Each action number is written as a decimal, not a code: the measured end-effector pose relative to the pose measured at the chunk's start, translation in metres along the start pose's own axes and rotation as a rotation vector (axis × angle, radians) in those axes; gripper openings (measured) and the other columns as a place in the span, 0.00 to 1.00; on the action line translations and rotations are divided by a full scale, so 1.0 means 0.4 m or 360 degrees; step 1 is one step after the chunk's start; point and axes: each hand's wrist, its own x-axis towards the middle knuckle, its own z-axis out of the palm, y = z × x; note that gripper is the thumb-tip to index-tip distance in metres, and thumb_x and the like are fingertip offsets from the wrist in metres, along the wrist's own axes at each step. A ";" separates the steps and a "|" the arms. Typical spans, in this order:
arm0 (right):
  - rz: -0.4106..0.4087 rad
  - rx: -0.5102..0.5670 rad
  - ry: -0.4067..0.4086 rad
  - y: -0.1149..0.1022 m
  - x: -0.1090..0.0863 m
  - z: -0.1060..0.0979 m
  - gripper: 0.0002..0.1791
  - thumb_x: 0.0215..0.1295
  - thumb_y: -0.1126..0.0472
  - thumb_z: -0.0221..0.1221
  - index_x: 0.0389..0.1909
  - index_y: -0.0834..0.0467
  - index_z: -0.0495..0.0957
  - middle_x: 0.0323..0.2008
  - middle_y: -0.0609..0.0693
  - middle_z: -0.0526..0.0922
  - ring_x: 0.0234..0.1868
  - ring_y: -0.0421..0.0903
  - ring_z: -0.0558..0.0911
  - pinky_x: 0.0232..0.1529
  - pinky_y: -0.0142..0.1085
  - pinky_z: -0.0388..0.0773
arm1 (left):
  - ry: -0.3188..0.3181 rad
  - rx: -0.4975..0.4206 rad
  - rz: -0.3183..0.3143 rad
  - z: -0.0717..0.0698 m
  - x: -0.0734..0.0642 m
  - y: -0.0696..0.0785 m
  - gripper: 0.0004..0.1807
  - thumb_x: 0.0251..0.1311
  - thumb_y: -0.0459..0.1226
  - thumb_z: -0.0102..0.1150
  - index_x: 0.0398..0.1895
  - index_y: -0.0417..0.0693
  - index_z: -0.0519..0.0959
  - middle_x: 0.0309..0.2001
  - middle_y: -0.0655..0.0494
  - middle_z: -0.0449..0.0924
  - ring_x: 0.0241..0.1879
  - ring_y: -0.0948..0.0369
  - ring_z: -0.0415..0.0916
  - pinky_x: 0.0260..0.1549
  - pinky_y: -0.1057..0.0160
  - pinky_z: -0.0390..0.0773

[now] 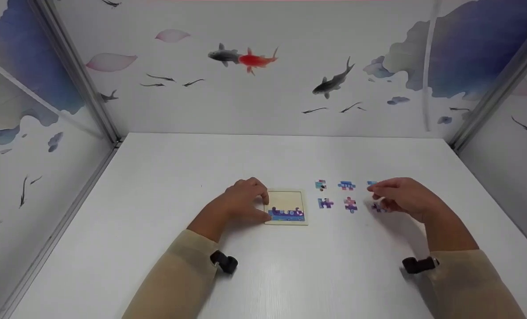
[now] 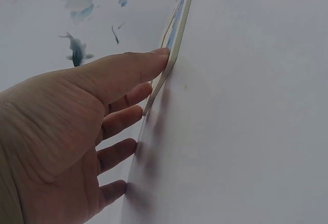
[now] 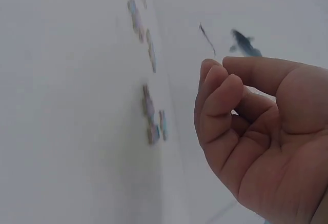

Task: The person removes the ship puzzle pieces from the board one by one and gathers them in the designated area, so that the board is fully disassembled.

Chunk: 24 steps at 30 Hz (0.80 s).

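A square wooden puzzle tray lies on the white table, with a purple and blue picture strip filling its lower part. My left hand holds the tray by its left side, thumb at the lower left corner; in the left wrist view the thumb overlaps the tray's edge. Above the rightmost puzzle pieces hovers my right hand, partly covering an upper piece and a lower purple piece. Its fingers are loosely bent, thumb near the fingertips, and nothing shows between them in the right wrist view.
More loose jigsaw pieces lie in two rows right of the tray, among them a corner piece, a blue one, a purple one and a pink one. Painted wall panels enclose the table's back and sides.
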 end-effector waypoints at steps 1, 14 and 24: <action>-0.0006 -0.0006 -0.0013 -0.018 -0.002 0.013 0.28 0.79 0.44 0.60 0.68 0.59 0.80 0.56 0.60 0.85 0.46 0.51 0.84 0.45 0.34 0.86 | 0.0000 -0.0002 -0.0005 0.000 -0.001 0.001 0.16 0.59 0.55 0.74 0.45 0.64 0.82 0.70 0.58 0.72 0.73 0.50 0.66 0.77 0.42 0.67; -0.0164 -0.0077 -0.0252 -0.206 0.043 0.218 0.20 0.77 0.49 0.63 0.64 0.51 0.83 0.55 0.58 0.87 0.49 0.54 0.85 0.47 0.37 0.85 | 0.0012 -0.0023 -0.0042 -0.001 -0.002 0.011 0.16 0.58 0.55 0.76 0.45 0.65 0.82 0.70 0.60 0.72 0.73 0.51 0.65 0.78 0.43 0.65; -0.0292 -0.0116 -0.0398 -0.282 0.091 0.330 0.19 0.77 0.50 0.63 0.64 0.49 0.84 0.54 0.56 0.88 0.47 0.54 0.86 0.44 0.40 0.85 | 0.0027 -0.0022 -0.0055 0.002 0.000 0.006 0.18 0.54 0.56 0.77 0.44 0.66 0.82 0.68 0.61 0.74 0.70 0.52 0.67 0.76 0.42 0.69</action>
